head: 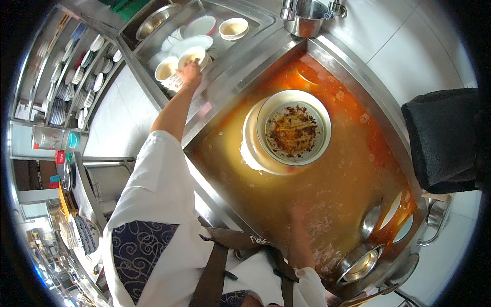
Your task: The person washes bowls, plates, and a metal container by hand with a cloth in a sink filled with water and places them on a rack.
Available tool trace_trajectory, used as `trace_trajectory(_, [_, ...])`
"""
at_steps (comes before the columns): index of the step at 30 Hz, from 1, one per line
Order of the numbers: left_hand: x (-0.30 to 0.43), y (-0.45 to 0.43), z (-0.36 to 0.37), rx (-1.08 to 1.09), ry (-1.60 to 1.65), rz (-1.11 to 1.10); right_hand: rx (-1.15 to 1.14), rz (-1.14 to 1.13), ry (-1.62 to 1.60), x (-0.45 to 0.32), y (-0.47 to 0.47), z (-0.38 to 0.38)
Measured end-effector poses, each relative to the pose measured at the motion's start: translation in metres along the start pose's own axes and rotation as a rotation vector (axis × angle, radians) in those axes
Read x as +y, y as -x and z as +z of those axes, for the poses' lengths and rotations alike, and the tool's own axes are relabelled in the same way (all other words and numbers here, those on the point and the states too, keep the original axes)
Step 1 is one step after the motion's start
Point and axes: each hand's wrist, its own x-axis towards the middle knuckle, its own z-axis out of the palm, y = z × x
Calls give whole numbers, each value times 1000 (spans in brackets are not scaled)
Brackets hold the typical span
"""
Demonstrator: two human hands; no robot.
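Observation:
My left hand [190,73] reaches to the neighbouring steel sink, its fingers over the near rim of a white bowl [192,55] that sits on a stack. Another white bowl [167,69] stands to its left, with plates [191,45] behind. My right hand [297,213] is under the murky brown water of the large sink [238,207], faintly seen; whether it holds anything is hidden. In that water a glass-like dish with brown food residue [293,130] rests in a large white bowl [326,134], above another white vessel [253,157].
Metal bowls [360,264] and partly sunken plates [391,211] lie at the lower right, below a black cloth-like object [441,140]. A steel pot [305,23] stands by the taps [333,10]. Racks of dishes [76,76] are at the left.

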Motion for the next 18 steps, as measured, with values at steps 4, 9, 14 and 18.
trace_trajectory(4, [103,48,-55,-111,713,314,3,43,-42,0,7,3])
trace_trajectory(9, [240,204,-125,-417,1227,619,-13,124,-680,11,9,-49])
trace_trajectory(14, [284,364,-68,-1250,1308,211,53,268,-1630,48,36,-84])
trace_trajectory(18, [317,376,-126,-1374,1351,-423,29,174,-1849,29,71,-132])
